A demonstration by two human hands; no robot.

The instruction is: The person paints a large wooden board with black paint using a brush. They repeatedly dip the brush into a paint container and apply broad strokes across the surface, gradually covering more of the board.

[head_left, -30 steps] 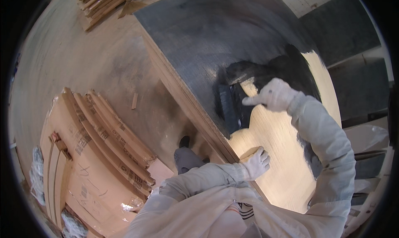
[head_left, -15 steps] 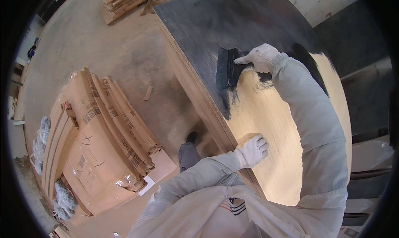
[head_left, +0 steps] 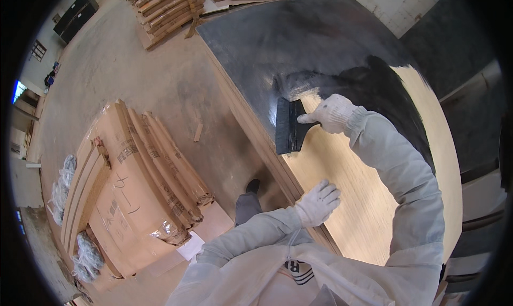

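Observation:
My right hand (head_left: 332, 114), in a white knitted glove, is closed round the handle of a wide black brush (head_left: 289, 125). The brush lies against the top board of a stack, near its left edge. Wet black coating (head_left: 374, 84) covers the far part of this board (head_left: 355, 183), while the near part shows bare pale wood. A thin, streaky patch lies just beyond the brush. My left hand (head_left: 319, 203), also gloved, rests flat on the bare wood by the left edge, fingers stretched out and holding nothing.
Left on the floor lies a pile of flat cardboard packages (head_left: 125, 194), with clear plastic wrap (head_left: 88, 258) beside it. Another stack of wrapped panels (head_left: 168, 12) stands at the far left. Dark panels (head_left: 454, 44) are on the right. A small wood scrap (head_left: 198, 132) lies on the floor.
My right hand has drawn the brush nearer to me along the left edge. Black coating now extends further down the right side. My left hand has stayed about the same place.

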